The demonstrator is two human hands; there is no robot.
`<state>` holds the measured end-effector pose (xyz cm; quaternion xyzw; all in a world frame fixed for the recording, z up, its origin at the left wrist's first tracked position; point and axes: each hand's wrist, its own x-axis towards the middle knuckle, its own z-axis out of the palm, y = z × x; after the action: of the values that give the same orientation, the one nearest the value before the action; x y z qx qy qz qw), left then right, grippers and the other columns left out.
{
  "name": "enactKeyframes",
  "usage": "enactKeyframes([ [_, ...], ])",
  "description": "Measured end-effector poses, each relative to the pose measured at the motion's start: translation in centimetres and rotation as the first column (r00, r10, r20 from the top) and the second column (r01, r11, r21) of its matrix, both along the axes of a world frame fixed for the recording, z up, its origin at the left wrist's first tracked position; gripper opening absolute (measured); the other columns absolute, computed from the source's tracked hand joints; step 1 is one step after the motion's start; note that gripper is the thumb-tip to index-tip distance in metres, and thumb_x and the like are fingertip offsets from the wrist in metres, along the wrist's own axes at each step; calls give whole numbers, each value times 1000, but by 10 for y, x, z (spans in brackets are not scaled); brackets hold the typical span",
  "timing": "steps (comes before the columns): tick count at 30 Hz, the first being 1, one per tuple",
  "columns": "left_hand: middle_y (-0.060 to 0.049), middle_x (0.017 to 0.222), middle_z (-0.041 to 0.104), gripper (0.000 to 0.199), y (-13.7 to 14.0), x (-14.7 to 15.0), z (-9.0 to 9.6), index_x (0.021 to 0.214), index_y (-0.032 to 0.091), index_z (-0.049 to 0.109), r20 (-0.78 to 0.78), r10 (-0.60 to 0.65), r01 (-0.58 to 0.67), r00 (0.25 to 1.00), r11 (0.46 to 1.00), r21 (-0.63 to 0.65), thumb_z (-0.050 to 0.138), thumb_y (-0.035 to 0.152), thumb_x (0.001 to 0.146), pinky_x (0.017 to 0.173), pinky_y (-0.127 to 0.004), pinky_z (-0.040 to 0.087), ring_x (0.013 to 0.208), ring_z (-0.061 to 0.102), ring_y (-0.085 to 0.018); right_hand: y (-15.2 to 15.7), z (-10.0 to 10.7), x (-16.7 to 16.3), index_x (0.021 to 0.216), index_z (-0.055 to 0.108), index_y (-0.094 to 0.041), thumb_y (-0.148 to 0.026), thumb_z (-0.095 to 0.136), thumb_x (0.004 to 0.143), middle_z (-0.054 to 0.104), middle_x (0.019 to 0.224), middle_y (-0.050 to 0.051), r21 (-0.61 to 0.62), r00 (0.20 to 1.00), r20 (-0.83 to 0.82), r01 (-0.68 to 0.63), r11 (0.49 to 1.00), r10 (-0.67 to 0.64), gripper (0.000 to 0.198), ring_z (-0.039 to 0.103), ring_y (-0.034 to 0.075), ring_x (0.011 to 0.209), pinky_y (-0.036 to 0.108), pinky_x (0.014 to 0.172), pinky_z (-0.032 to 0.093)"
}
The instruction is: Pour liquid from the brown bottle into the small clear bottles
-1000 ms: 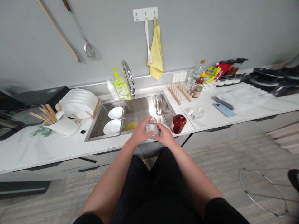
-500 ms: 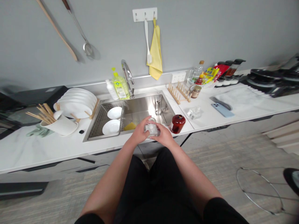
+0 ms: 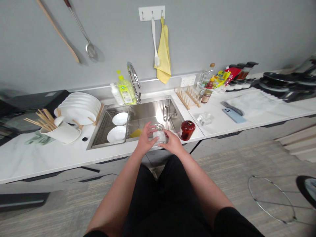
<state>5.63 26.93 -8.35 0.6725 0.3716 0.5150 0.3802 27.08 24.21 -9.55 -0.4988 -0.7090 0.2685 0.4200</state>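
Over the front edge of the sink (image 3: 182,122), both hands are at a small, clear, square-sided container (image 3: 159,136). My left hand (image 3: 145,140) has its thumb against the container's near left side, its fingers raised and partly spread. My right hand (image 3: 172,142) grips the right side with curled fingers. A round, silvery shape shows just behind the container; I cannot tell whether it belongs to it or to the sink. Right beside my right hand stands a dark red-brown bottle (image 3: 187,130) with an open-looking top.
Two white bowls (image 3: 117,134) sit in a wire basket in the sink, near a yellow sponge (image 3: 136,133). Plates (image 3: 74,110) and a utensil holder (image 3: 65,132) stand left. Rightward are a wooden rack (image 3: 183,98), a clear object (image 3: 204,118), a jar (image 3: 206,96) and a phone (image 3: 234,115).
My left fingers have lifted and spread a little from the container's top, while the thumb stays at its side. My right hand keeps its grip. The view has shifted slightly.
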Motion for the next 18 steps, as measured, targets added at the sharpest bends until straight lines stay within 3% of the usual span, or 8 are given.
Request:
enactKeyframes([
  [3, -16, 149, 70, 107, 5, -7, 7, 168, 30, 50, -102, -2, 2, 995, 1000, 5, 104, 41, 77, 115, -57, 63, 126, 79, -32, 0, 0, 0, 152, 70, -25, -46, 106, 74, 79, 144, 14, 9, 1000, 3, 6, 1000, -6, 89, 80, 37, 122, 52, 109, 64],
  [7, -15, 143, 75, 88, 10, -20, 15, 169, 31, 51, -122, -90, 91, 989, 996, 4, 92, 41, 91, 114, -56, 64, 122, 81, -29, 1, -2, 1, 155, 67, -28, -46, 107, 74, 77, 149, 13, 10, 1000, -13, 1, 1000, -1, 92, 78, 37, 128, 52, 113, 63],
  [12, -14, 144, 75, 113, 8, -15, 11, 174, 31, 47, -256, -70, 79, 964, 997, 25, 104, 39, 77, 120, -59, 60, 134, 75, -34, 2, -4, 2, 153, 68, -26, -46, 106, 74, 80, 141, 13, 6, 1000, 15, 5, 1000, -5, 90, 80, 36, 119, 51, 107, 65],
  [16, -16, 146, 73, 104, 10, -15, 6, 176, 29, 42, -127, -69, 62, 989, 996, -58, 96, 46, 88, 106, -53, 67, 111, 81, -26, 2, -5, 1, 156, 68, -27, -48, 109, 70, 78, 146, 15, 4, 1000, 1, 22, 1000, -22, 98, 80, 37, 123, 52, 110, 64],
  [18, -16, 149, 71, 108, 11, -16, 7, 177, 30, 39, -106, -92, 85, 990, 994, -64, 96, 48, 87, 103, -51, 68, 108, 81, -25, 3, -6, 1, 155, 69, -27, -49, 108, 71, 79, 146, 14, 6, 1000, 2, 3, 1000, -3, 96, 80, 37, 123, 51, 110, 64],
])
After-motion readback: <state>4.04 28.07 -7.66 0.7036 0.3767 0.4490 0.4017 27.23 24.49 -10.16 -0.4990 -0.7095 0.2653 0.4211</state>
